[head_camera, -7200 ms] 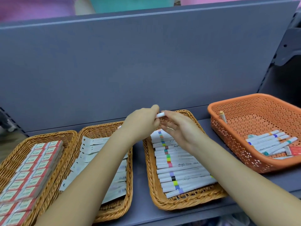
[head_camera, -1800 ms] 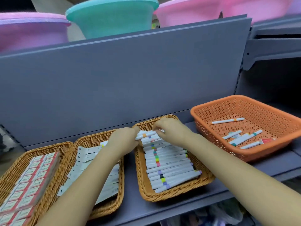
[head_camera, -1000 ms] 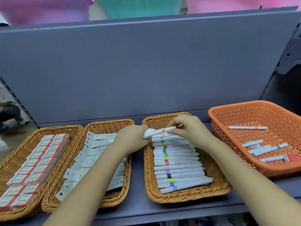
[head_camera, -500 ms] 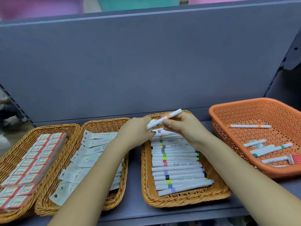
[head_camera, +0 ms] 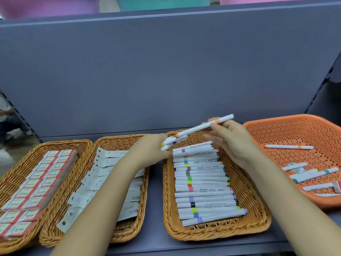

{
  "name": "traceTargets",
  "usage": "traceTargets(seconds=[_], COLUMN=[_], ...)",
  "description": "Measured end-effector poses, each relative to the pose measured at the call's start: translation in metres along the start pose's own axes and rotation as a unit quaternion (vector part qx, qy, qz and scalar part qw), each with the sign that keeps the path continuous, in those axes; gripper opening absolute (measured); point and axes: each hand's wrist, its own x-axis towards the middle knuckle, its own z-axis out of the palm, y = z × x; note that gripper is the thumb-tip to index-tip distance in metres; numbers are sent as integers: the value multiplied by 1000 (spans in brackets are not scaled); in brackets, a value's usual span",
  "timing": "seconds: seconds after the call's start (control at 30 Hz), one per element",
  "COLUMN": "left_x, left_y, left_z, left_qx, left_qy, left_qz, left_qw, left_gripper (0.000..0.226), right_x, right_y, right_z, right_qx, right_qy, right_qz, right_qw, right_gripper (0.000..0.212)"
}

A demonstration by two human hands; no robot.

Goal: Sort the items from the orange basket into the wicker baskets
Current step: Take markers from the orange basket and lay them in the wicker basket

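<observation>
1. The orange-banded marker [head_camera: 204, 127] is held in the air over the far end of the right wicker basket [head_camera: 258, 215], tilted, its long axis running from lower left to upper right.
2. The right hand [head_camera: 232, 143] pinches it near its right half between fingertips and thumb; this hand is the nearer one and carries it.
3. The left hand [head_camera: 151, 150] grips two more markers [head_camera: 170, 144] by their left ends, at the basket's far left corner, just below the raised marker's lower tip.
4. The row of markers [head_camera: 203, 183] in the basket lies left to right, so the held one probably needs levelling to match before it goes down at the far end.
5. More markers wait in the orange basket [head_camera: 299, 126], to the right.
</observation>
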Motion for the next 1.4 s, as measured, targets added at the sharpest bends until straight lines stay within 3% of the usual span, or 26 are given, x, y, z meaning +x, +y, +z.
traceTargets(seconds=[0.03,0.1,0.13,0.2,0.3,0.33,0.4,0.87,0.9,1.0,1.07,1.13,1.4], left_x=[-1,-2,-1,1,3,3,3,0,0,-1,-1,0,4], left_y=[-4,-9,-10,-9,-6,-5,-4,8,8,8,11,12,-1], left_z=[0,0,1,2,4,4,5,17,17,18,19,21,23], left_qx=[7,18,21,31,53,65,91,177,176,173,165,159,138], left_qy=[3,14,23,47,85,94,104,82,84,87,87,88,78], left_qz=[-8,-23,-29,-36,-40,-43,-49,27,28,41,46,48,36], left_qw=[1000,999,999,998,994,993,989,980,980,980,981,982,987], left_gripper=[16,16,16,16,16,17,18,16,15,15,15,14,21], right_x=[0,2,2,6,12,14,15,21,20,18,16,15,17], right_y=[-4,-6,-5,5,25,30,38,43,41,27,22,21,9], right_z=[-3,-5,-3,5,13,13,11,0,1,7,10,10,-21], right_qx=[-35,-224,-356,-560,-710,-731,-743,-700,-669,-366,-193,-160,-247], right_qy=[10,5,-11,-80,-185,-207,-233,-224,-209,-143,-127,-122,-56], right_qz=[-13,-64,-101,-158,-148,-129,-93,-95,-92,18,96,110,62], right_qw=[999,972,929,810,663,637,620,671,708,920,968,973,966], right_gripper=[11,8,6,4,18,24,29,29,27,16,12,8,5])
